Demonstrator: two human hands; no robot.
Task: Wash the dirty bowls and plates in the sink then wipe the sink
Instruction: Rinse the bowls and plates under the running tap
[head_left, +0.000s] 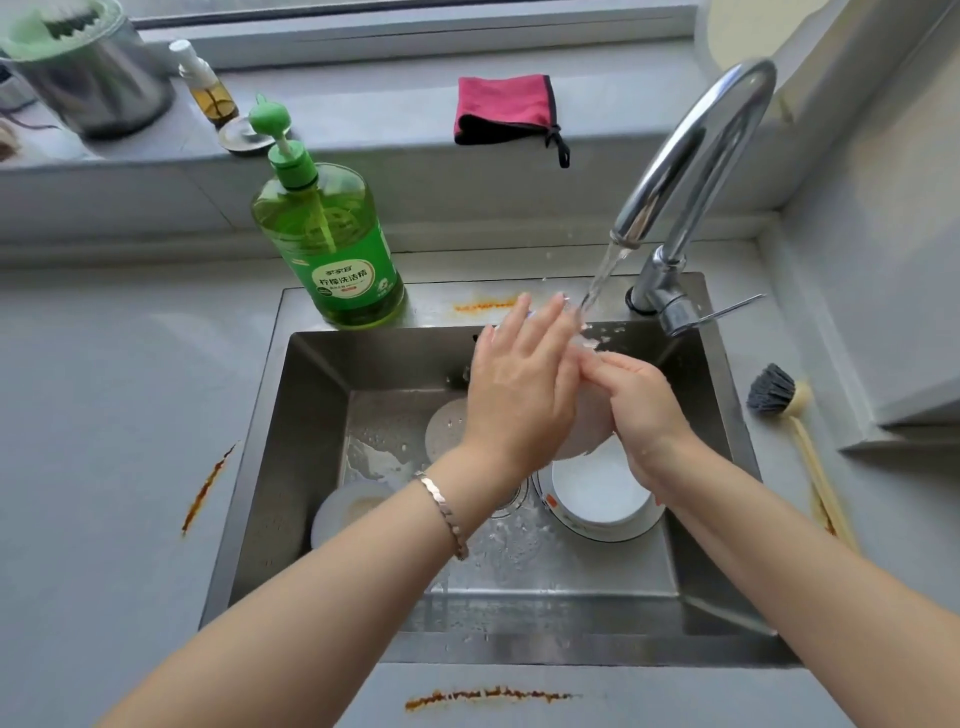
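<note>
While water (605, 275) runs from the tap (696, 150) onto them, both hands meet over the back of the sink (311, 415), just above the middle of the frame. The left hand (519, 400) lies flat, fingers straight, pressed against a white dish (589, 431) held on edge. The right hand (641, 410) curls its fingers round the dish's other side and grips it. A bracelet (447, 512) sits on the left wrist.

Below the hands, in the sink's right half, a white bowl (597, 493) stands inside another dish. A plate (444, 426) lies flat on the wet sink floor to the left of the hands, partly hidden by the left wrist, and a small bowl (343, 506) rests in the lower left corner of the sink.

A green soap bottle (332, 244) stands on the sink's back rim, left of the tap. A brush (779, 400) lies on the grey table (104, 415) at the right, and a pink cloth (506, 106) hangs over the ledge at the top.
</note>
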